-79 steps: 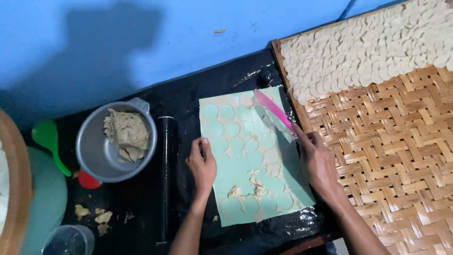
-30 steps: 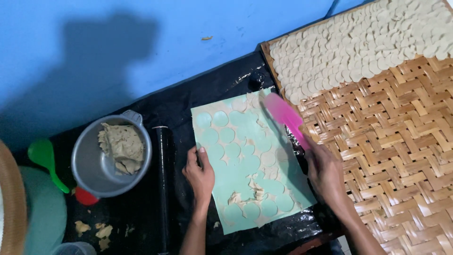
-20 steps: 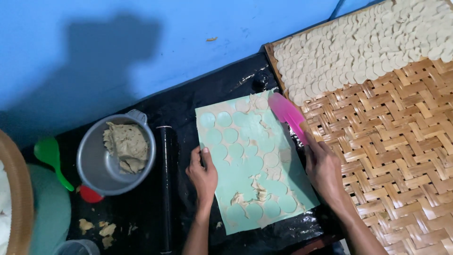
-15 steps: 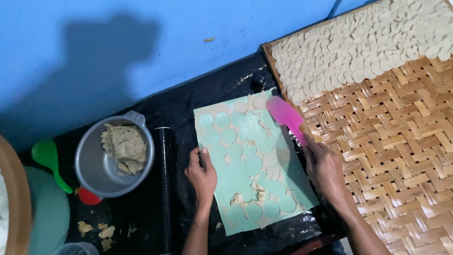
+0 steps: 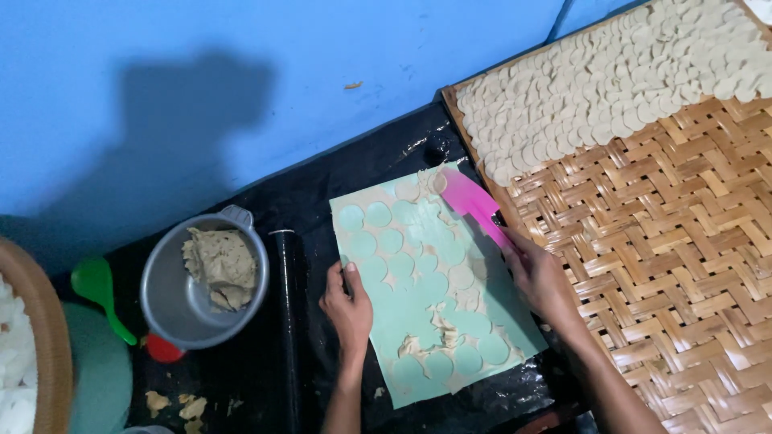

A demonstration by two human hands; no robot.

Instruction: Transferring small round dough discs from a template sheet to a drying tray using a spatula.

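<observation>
I see my left hand (image 5: 348, 309) pressed flat, fingers spread and holding nothing, on the left edge of a pale green cutting mat (image 5: 430, 285) that lies on the black plastic-covered counter (image 5: 322, 185). My right hand (image 5: 543, 281) has its grip closed around the handle of a pink spatula (image 5: 474, 205), whose blade rests on the mat's upper right corner, tilted away from me. The mat carries a thin sheet of dough (image 5: 450, 273) with many round holes cut out of it; torn scraps (image 5: 426, 337) lie bunched near the lower middle.

Just right of the mat, touching the counter's edge, sits a woven bamboo tray (image 5: 683, 241); its far part is covered with rows of small round dough discs (image 5: 611, 88). Left of the mat lies a black rolling pin (image 5: 288, 321), roughly parallel to the mat's edge. Further left stands a metal bowl (image 5: 189, 309) holding a lump of brownish dough (image 5: 219, 265), with a green spoon (image 5: 98, 291) beside it.
</observation>
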